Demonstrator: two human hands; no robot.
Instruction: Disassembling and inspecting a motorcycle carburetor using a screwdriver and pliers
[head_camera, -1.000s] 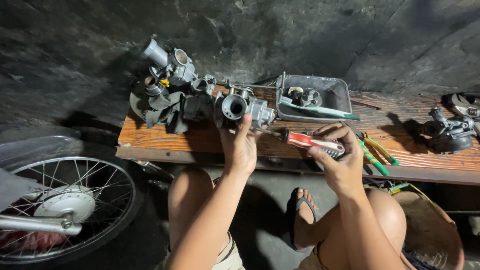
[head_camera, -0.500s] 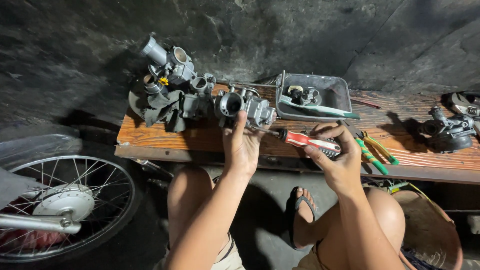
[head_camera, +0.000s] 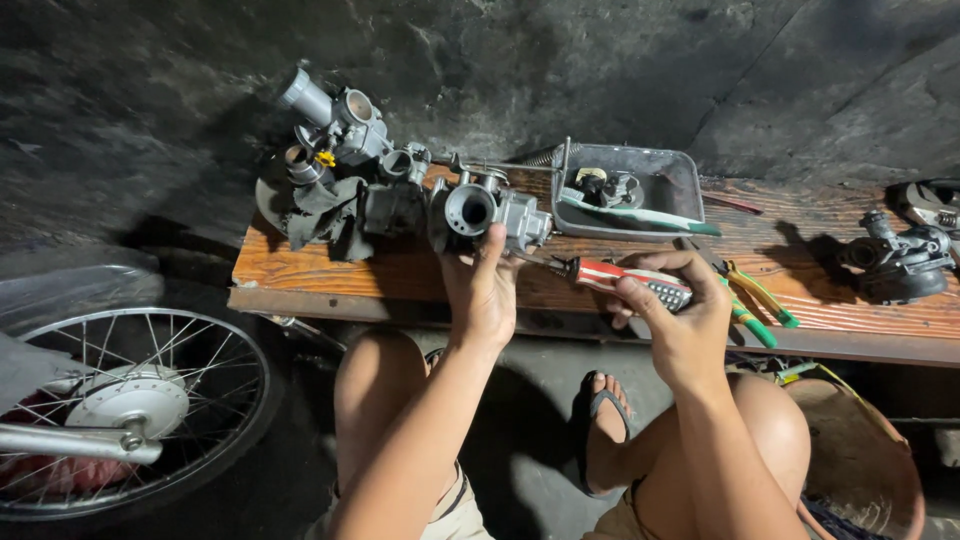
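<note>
My left hand (head_camera: 484, 290) grips a grey metal carburetor (head_camera: 487, 214) and holds it just above the wooden bench (head_camera: 340, 275), its round throat facing me. My right hand (head_camera: 676, 310) is closed on the red and white handle of a screwdriver (head_camera: 622, 280). The screwdriver's shaft points left, and its tip meets the right side of the carburetor. Both hands are over the front middle of the bench, above my bare knees.
More carburetor parts and a dark rag (head_camera: 335, 165) lie at the bench's left end. A grey metal tray (head_camera: 628, 190) with small parts stands behind. Green-handled pliers (head_camera: 752, 300) lie right of my hand; another carburetor (head_camera: 898, 258) sits far right. A spoked wheel (head_camera: 130, 405) stands lower left.
My left hand has lifted the carburetor slightly and tilted it toward me. The screwdriver has moved left, so its tip is now against the carburetor's side.
</note>
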